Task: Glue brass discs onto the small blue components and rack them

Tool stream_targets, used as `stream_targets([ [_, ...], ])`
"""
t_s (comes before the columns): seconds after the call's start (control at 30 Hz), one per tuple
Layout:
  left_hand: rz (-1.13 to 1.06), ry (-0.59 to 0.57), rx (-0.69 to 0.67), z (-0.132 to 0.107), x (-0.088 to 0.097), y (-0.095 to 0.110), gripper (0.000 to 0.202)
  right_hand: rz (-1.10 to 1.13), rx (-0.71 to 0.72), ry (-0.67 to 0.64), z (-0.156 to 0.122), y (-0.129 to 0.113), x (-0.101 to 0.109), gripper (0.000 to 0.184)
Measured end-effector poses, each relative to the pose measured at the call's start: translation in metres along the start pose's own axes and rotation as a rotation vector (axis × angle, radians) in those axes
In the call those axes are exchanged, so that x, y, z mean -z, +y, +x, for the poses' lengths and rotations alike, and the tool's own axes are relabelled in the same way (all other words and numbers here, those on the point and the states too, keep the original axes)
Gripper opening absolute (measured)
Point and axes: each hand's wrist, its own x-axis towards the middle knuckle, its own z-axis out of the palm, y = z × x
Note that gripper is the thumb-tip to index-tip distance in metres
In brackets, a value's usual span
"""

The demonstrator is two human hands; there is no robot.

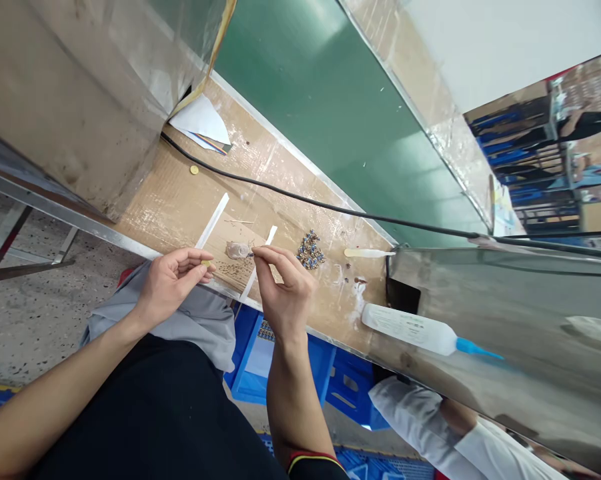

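Observation:
My left hand [173, 283] is pinched shut on a small gold disc [206, 263] at the near edge of the cardboard-covered bench [180, 200]. My right hand [283, 283] is pinched shut on a small part whose tip touches a greyish blob of paste [237, 250] lying on a cardboard square. A pile of small blue and metal parts [310, 252] lies just right of my right hand. Two white strips [213, 220] frame the cardboard square.
A black cable [290, 195] runs across the bench. A wooden stick [367, 253] and a white squeeze bottle with a blue nozzle [415, 330] lie to the right by a shiny metal housing [505, 313]. A green conveyor belt [340, 113] runs behind. Blue crates [300, 373] sit below.

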Motion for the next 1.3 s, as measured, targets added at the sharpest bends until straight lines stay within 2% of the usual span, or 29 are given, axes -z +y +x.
stream_targets([
  [0.17,0.004,0.004,0.000,0.0000,-0.0011,0.0006,0.028,0.029,-0.016,-0.017,-0.0006,0.0028,0.0007,0.020],
  [0.73,0.018,0.002,0.018,0.0003,-0.0005,-0.0009,0.030,-0.038,0.060,-0.068,-0.0014,0.0033,-0.0025,0.022],
  [0.9,0.014,0.002,0.017,0.0002,-0.0009,0.0010,0.029,-0.038,0.102,-0.054,-0.0009,0.0032,-0.0024,0.022],
  [1.1,0.017,0.003,0.005,0.0005,-0.0015,0.0027,0.031,-0.021,0.021,0.028,-0.0004,0.0028,0.0015,0.018],
  [1.3,0.015,0.010,0.013,0.0009,-0.0020,0.0008,0.035,-0.117,0.040,0.048,-0.0034,0.0051,-0.0051,0.017],
])
